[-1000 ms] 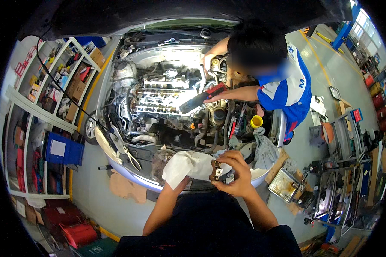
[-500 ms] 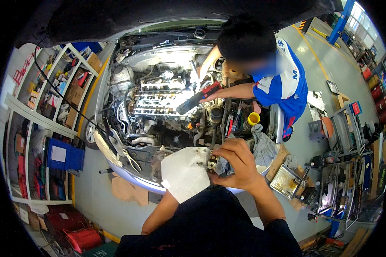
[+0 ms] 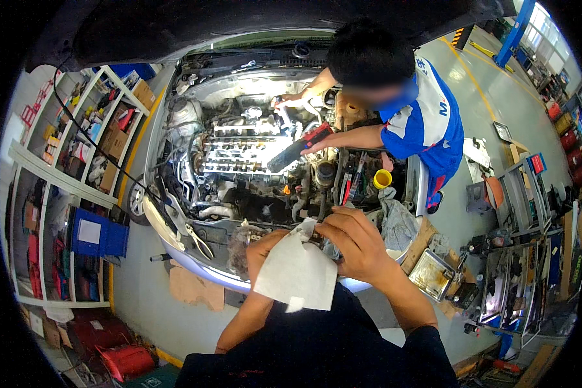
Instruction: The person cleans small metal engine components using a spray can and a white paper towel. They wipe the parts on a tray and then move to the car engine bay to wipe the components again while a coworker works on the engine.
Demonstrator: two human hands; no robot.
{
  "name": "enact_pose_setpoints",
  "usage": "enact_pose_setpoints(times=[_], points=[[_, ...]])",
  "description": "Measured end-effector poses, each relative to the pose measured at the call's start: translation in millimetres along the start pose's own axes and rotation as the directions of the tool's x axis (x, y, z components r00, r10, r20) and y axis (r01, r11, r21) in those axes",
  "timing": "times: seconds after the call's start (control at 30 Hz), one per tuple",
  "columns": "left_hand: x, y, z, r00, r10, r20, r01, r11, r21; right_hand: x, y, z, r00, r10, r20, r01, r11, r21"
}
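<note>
Over the front edge of the open engine bay, my left hand (image 3: 265, 251) is closed on a white paper towel (image 3: 296, 268), which hangs down toward me. My right hand (image 3: 359, 249) pinches a small dark metal part (image 3: 316, 238) against the towel's upper right corner. The towel and fingers cover most of that part, so its full shape is hidden. Beyond my hands lies the exposed engine (image 3: 242, 154), its top uncovered and brightly lit. A co-worker (image 3: 427, 110) leans in from the right, holding a red and black work light (image 3: 299, 149) over it, their other hand reaching into the bay.
A yellow cup (image 3: 382, 179), several hand tools (image 3: 352, 181) and a grey rag (image 3: 398, 223) sit along the bay's right side. Pliers (image 3: 198, 242) rest on the left front edge. Shelves (image 3: 64, 187) stand left; a metal tray (image 3: 431, 274) lies on the floor at right.
My left hand has come out from behind the towel, which now hangs lower and further right. The metal part is more covered. The co-worker's far hand has shifted left.
</note>
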State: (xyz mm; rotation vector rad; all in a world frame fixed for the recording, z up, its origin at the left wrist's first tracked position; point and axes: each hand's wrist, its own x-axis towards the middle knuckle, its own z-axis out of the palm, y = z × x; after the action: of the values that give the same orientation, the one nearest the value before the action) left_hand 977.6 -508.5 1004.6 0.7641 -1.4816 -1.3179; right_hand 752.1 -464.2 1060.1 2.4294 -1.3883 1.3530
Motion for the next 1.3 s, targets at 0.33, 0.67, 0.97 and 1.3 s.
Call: enact_pose_setpoints(times=[0.33, 0.67, 0.97, 1.3], points=[[10, -5, -41, 0.993, 0.018, 0.120, -0.121, 0.090, 0.989, -22, 20, 37, 0.949, 0.297, 0.103, -0.314, 0.916, 0.249], [-57, -97, -177, 0.862, -0.089, -0.500, 0.414, 0.692, 0.591, -43, 86, 153, 0.775, 0.564, 0.285, -0.629, 0.734, 0.257], [-39, -49, -205, 0.635, -0.426, -0.644, 0.771, 0.405, 0.492, -13, 157, 298, 0.759, 0.538, 0.367, -0.651, 0.632, 0.420], [-18, -94, -241, 0.514, -0.628, -0.584, 0.748, 0.661, -0.052, 53, 136, 310, 0.673, 0.522, 0.524, -0.673, 0.139, 0.726]])
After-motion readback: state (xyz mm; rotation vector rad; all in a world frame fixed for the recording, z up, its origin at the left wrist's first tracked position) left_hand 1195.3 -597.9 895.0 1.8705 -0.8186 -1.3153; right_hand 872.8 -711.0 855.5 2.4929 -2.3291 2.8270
